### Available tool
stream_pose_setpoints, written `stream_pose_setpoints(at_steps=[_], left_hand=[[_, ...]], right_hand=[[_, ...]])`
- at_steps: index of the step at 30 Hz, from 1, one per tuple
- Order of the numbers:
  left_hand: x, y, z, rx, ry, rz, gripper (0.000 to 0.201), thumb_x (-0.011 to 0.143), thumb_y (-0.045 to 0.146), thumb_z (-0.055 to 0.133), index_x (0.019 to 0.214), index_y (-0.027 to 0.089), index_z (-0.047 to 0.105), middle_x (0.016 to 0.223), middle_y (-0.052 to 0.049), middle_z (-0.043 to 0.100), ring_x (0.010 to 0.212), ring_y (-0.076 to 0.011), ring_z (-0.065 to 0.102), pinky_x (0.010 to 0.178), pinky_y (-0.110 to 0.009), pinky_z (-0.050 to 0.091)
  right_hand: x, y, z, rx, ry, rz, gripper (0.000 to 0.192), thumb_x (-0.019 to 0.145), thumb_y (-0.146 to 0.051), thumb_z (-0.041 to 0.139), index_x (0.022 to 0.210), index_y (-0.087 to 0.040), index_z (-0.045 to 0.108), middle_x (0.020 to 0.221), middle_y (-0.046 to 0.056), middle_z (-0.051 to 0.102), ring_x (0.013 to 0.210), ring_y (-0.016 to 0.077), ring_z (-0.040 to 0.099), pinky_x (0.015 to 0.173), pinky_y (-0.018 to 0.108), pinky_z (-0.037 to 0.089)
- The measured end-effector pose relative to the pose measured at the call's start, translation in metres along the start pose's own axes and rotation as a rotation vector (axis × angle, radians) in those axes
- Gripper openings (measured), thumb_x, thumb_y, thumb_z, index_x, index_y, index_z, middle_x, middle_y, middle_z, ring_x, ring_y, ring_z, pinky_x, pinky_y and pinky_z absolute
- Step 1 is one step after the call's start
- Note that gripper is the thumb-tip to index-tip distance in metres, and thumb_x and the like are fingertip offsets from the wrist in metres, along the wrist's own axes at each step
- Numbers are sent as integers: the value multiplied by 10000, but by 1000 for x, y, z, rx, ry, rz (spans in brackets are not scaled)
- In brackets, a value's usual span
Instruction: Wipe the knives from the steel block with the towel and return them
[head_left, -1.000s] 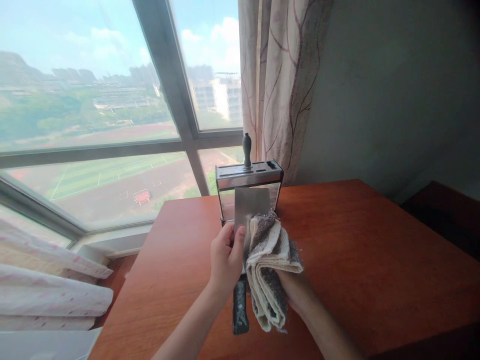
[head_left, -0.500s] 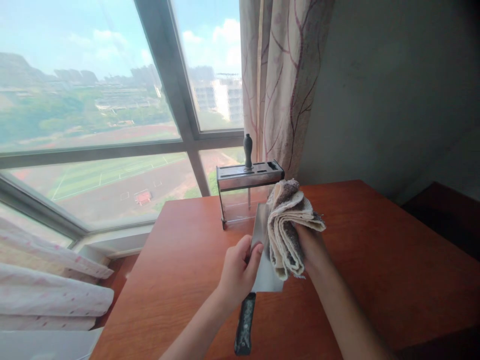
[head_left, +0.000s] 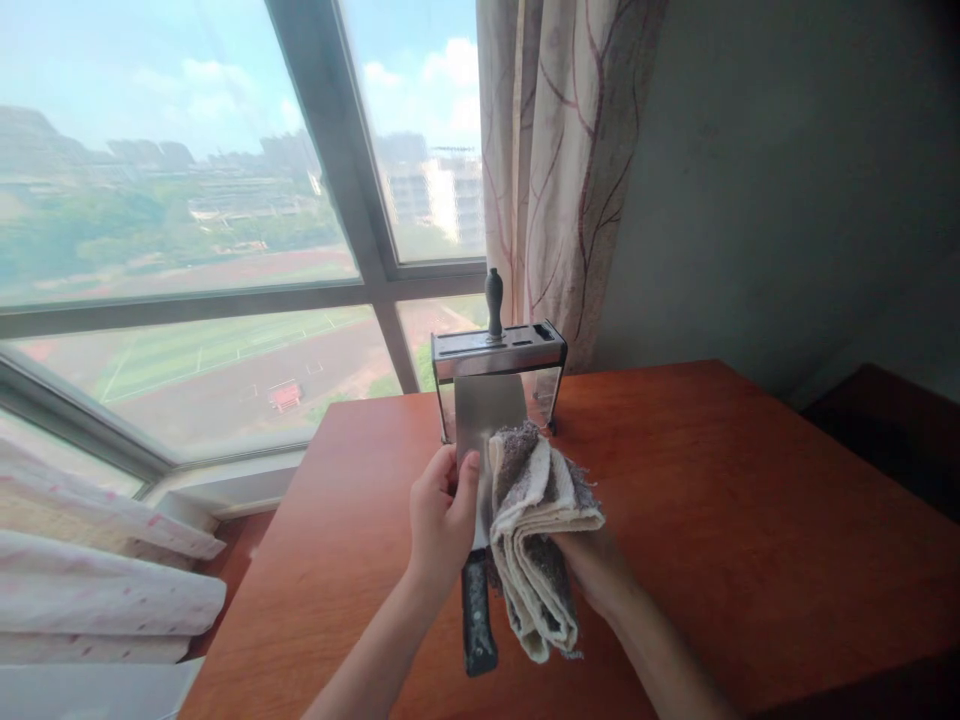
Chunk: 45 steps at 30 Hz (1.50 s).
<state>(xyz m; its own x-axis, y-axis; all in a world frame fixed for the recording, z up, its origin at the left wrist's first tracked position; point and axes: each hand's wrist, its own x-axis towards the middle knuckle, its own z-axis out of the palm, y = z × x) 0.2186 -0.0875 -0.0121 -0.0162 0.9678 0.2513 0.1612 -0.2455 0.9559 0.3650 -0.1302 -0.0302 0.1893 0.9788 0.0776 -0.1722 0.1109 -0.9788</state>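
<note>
My left hand (head_left: 444,510) grips a cleaver (head_left: 491,405) by the left edge of its broad metal blade, thumb on the near face. The blade points up and away, and its dark, worn handle hangs down toward me. A folded towel (head_left: 536,540), grey and cream, is bunched in my right hand (head_left: 592,570), whose fingers are mostly hidden behind the cloth. The towel lies against the right and lower part of the blade. Just beyond the blade stands a knife block (head_left: 499,347) with a metal top and clear sides, holding a grey-handled sharpening steel (head_left: 493,302).
The brown wooden table (head_left: 750,520) spreads under both hands. Behind it are a window (head_left: 240,300) and a patterned curtain (head_left: 574,150). Pale cloth (head_left: 97,580) hangs at the lower left, and a grey wall (head_left: 787,200) rises on the right.
Both hands have shifted left, the cleaver with them. The towel has slid down the blade toward the handle, uncovering the upper blade, which now faces me more squarely.
</note>
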Motion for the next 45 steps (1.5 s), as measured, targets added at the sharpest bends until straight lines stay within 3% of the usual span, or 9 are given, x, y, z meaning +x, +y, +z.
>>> stream_pose_setpoints(at_steps=[9,13,20,27,30,33,37,41,45], left_hand=[[0,6,-9,66,47,30,290,910,423,516,733,194,509,563,59,382,499,-97,350,450,-211,259],[-4,8,-5,105,26,57,280,916,398,502,717,201,486,572,60,366,511,-100,342,467,-217,260],[-13,10,4,138,-77,61,316,899,359,515,656,216,372,560,72,302,507,-97,282,466,-231,199],[-21,7,7,215,-168,86,319,919,314,485,660,221,325,566,77,252,513,-98,254,478,-251,175],[-20,6,7,194,-138,88,301,908,294,497,661,219,342,566,75,272,515,-99,268,481,-250,182],[-16,6,8,196,-65,92,302,902,293,508,658,219,346,562,74,291,511,-99,286,484,-245,197],[-15,10,10,197,-55,84,255,911,330,495,697,218,412,557,68,372,503,-105,341,489,-239,231],[-16,13,11,168,-80,76,232,923,344,480,734,215,441,578,61,421,510,-106,371,491,-232,253],[-16,12,9,145,-101,78,275,933,351,474,708,216,393,572,76,329,494,-93,308,478,-233,221]], right_hand=[[-20,-4,-18,3,-356,217,398,708,-470,750,1043,-257,725,1154,60,704,1187,296,585,1109,497,328],[-17,-18,-10,-194,-172,62,360,781,-415,708,1106,-261,687,1237,56,658,1221,275,550,1124,465,311],[-7,-19,0,103,71,71,448,835,-450,642,1217,-219,601,1213,85,667,1140,298,601,969,425,477],[23,-23,-10,84,212,13,453,794,-478,666,1170,-235,594,1175,53,688,1070,270,640,930,394,491],[22,-24,-12,-55,210,-45,441,823,-484,631,1174,-219,616,1197,68,677,1152,286,591,1013,427,426],[11,-26,-10,-137,82,-44,423,854,-487,592,1178,-217,633,1207,79,671,1161,294,587,1017,434,421],[-1,-26,0,-213,-71,-52,470,747,-405,742,1172,-230,642,1167,75,687,1155,311,592,1025,455,423],[0,-23,6,-208,-46,-81,454,732,-346,755,1158,-237,641,1170,64,690,1150,301,602,1017,448,442],[4,-20,0,-43,41,86,346,766,-400,713,1052,-209,679,1041,60,741,989,287,684,874,383,532]])
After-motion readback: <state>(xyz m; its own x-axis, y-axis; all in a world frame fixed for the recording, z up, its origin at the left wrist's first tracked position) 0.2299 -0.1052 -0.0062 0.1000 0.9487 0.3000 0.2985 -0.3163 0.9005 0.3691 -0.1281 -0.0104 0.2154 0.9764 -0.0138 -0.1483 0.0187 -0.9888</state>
